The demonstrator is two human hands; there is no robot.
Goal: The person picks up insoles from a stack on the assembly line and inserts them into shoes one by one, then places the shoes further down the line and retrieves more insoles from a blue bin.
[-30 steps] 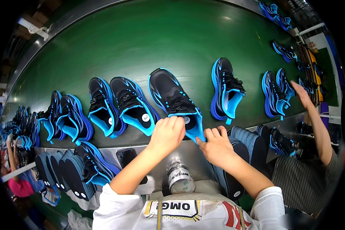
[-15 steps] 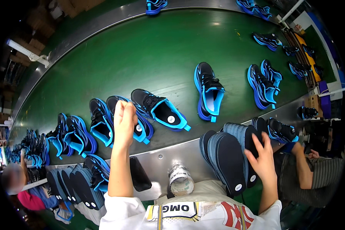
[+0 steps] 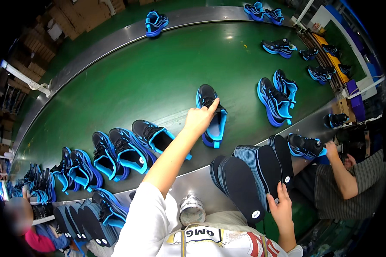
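My left hand reaches over the green surface, its index finger stretched along the tongue of a black-and-blue sneaker. The other fingers are curled at the shoe's opening; the thumb is hidden. My right hand is at the heel end of a fanned stack of black insoles, thumb and fingers apart around a round white label. Beside it lie another insole stack and a narrower insole stack. Left of my left forearm stands a sneaker, partly covered by the arm.
Several more sneakers line the near edge at left, and a pair stands at right. A metal ledge borders the green surface. A roll of tape sits before me. A co-worker's hand touches a sneaker at right.
My left hand has moved right and forward from the left-hand shoes onto the middle sneaker. My right hand has drawn back to the insoles' heel end, fingers less spread. The view has shifted.
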